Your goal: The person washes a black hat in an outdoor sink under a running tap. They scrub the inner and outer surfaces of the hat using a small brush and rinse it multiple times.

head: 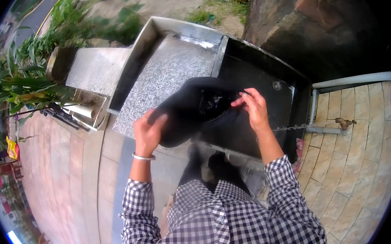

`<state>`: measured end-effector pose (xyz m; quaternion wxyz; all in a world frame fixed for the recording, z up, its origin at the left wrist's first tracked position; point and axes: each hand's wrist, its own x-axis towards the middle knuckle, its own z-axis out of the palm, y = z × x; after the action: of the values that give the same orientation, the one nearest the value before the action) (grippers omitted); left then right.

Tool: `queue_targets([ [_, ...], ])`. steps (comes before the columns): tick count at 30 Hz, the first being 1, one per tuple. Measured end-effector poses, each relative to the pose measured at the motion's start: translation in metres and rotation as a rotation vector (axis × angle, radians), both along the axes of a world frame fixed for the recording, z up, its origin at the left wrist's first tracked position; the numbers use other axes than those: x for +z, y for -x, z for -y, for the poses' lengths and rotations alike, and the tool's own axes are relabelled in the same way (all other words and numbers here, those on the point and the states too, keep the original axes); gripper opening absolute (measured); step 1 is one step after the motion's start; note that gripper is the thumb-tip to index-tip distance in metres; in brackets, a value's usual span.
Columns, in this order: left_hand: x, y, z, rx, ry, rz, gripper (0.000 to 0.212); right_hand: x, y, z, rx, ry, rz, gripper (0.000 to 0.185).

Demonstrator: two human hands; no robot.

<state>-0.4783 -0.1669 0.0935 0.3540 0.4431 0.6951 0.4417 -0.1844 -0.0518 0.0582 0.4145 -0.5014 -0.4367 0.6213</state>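
A wide black basin or tub (pixel 184 112), blurred and tilted, is up in front of me, with some water glinting in its hollow. My left hand (pixel 150 132) grips its left end, the thumb on top. At its right end is my right hand (pixel 254 107), fingers bent close to the rim; blur hides how firmly they hold. Beneath lies an outdoor sink: a speckled stone slab (pixel 174 65) on the left and a dark sink basin (pixel 257 80) with a drain on the right. From a brass tap (pixel 344 123) at the right, water streams leftward in the picture, towards my right wrist.
A grey pipe (pixel 325 130) carries the tap along a tiled wall (pixel 348 165). The sink's raised rim (pixel 188 24) runs round its far side. Left of it stand a second slab (pixel 98 67) and a crate-like container (pixel 97 123) with a white tube. Leafy plants (pixel 32 79) grow at the far left.
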Motion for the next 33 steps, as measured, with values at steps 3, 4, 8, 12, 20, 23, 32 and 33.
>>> queue_targets([
  [3, -0.038, -0.068, -0.051, -0.139, 0.081, 0.229, 0.023, -0.019, -0.085, 0.023, -0.226, 0.269, 0.100, 0.014],
  [4, -0.063, -0.097, -0.066, -0.131, 0.123, 0.239, 0.029, -0.023, -0.112, 0.035, -0.305, 0.285, 0.063, 0.014],
  [8, -0.174, -0.202, -0.107, -0.413, 0.122, 0.054, 0.043, -0.040, -0.207, 0.081, -0.627, 0.318, 0.026, 0.014],
  [12, -0.188, -0.314, -0.133, -0.576, 0.081, 0.090, 0.043, -0.032, -0.285, 0.118, -0.863, 0.295, 0.050, 0.017],
  [20, -0.194, -0.435, -0.164, -0.801, -0.132, -0.048, 0.043, -0.006, -0.317, 0.131, -1.029, 0.295, -0.053, 0.021],
  [23, -0.180, -0.470, -0.151, -0.914, -0.079, 0.068, 0.045, 0.004, -0.333, 0.150, -1.097, 0.279, -0.041, 0.021],
  [32, -0.159, -0.481, -0.151, -0.889, 0.197, 0.208, 0.049, 0.020, -0.338, 0.151, -1.107, 0.205, 0.004, 0.021],
  [33, -0.140, -0.476, -0.150, -0.849, 0.329, 0.276, 0.049, 0.023, -0.339, 0.151, -1.108, 0.216, 0.001, 0.020],
])
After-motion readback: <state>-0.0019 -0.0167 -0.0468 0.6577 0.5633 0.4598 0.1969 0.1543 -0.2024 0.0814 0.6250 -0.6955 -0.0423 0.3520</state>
